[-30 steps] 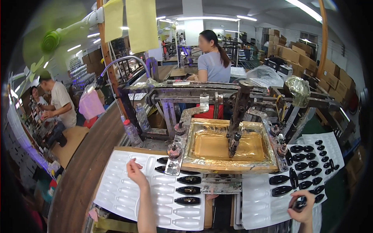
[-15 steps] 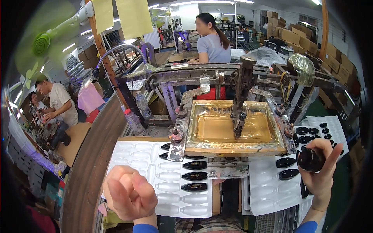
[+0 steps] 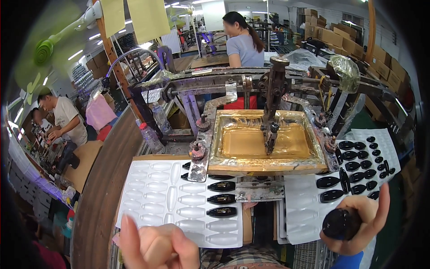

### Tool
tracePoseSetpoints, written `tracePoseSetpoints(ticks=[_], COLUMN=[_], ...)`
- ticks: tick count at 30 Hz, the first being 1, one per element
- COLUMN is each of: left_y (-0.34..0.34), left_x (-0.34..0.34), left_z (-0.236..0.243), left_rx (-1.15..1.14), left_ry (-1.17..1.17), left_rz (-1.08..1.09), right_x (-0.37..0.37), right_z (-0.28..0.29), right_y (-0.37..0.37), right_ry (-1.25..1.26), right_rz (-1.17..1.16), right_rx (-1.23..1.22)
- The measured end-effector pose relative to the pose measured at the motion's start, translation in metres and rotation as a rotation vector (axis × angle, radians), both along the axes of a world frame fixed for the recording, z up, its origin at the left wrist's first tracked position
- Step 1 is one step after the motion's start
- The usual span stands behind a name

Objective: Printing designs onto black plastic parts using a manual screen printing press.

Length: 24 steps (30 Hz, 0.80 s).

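My left hand is low at the lower left, fingers curled, thumb raised, nothing visible in them; it overlaps the near edge of the left white moulded tray, which holds black bottle-shaped pieces along its right side. My right hand grips a dark, rounded black piece, in front of the right tray, where several black pieces lie. Between the trays stands a screen-printing press with a wooden-framed golden screen and a central metal head.
A co-worker in blue is beyond the press; another in a pale shirt works at the left beside a second person. A curved wooden bench edge, a plastic bottle, a green fan and stacked cartons surround the station.
Both hands have come lower and closer to me since half a second ago, my right still holding the black piece. Scene items sit higher in the picture than one second ago.
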<state>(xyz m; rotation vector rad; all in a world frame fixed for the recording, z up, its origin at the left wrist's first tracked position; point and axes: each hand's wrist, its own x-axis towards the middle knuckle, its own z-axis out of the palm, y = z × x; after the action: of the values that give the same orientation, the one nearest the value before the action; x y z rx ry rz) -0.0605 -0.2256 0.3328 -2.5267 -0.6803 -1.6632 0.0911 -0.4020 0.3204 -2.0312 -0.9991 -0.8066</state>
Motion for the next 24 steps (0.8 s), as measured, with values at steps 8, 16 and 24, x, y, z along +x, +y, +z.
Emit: tracePoseSetpoints(ticks=[8,16,24], left_y=[0.020,0.012,0.010], left_x=[-0.009,-0.010,-0.010], left_z=[0.004,-0.003,-0.001], left_rx=[0.019,-0.094,0.023], left_ry=[-0.021,-0.406,-0.141], left_rz=[0.019,0.118,0.067], right_x=[0.007,0.011,0.003], right_z=[0.033,0.008,0.009], right_y=[-0.012,-0.007,-0.005], right_ry=[-0.349,-0.192,-0.108], right_rz=[-0.141,-0.150,-0.039], right_rx=[-0.397,0.068,0.042])
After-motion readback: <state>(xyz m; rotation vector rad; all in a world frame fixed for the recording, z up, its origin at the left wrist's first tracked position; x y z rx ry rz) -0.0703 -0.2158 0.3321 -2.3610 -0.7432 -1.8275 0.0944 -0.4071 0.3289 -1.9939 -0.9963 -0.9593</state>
